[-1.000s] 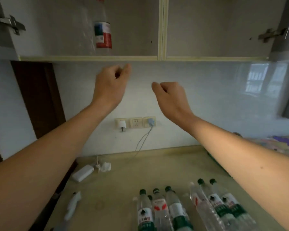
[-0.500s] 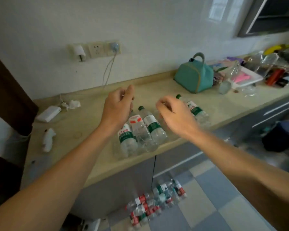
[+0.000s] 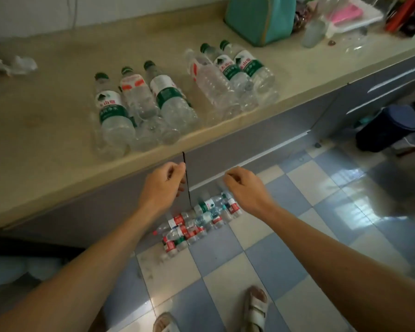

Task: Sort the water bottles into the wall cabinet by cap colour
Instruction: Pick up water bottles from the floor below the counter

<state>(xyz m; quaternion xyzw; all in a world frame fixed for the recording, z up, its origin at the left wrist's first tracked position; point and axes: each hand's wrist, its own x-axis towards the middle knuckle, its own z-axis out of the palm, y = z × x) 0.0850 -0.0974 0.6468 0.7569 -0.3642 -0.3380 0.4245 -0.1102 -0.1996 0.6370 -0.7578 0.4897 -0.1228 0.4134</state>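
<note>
Water bottles lie in two groups on the bench, three green-capped at 11 o'clock and three at 1 o'clock, with a heap on the floor at centre. Both the left hand and the right hand hang loosely curled, holding nothing. To my eye, take one bottle per hand by the body, checking caps first; the wall cabinet is out of view.

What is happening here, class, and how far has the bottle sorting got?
A person stands at a counter, looking down. Both the left hand and the right hand hang loosely curled and hold nothing. Green-capped bottles lie on the counter in a left group and a right group. More bottles are heaped on the floor by the base cabinet. The wall cabinet is out of view.
</note>
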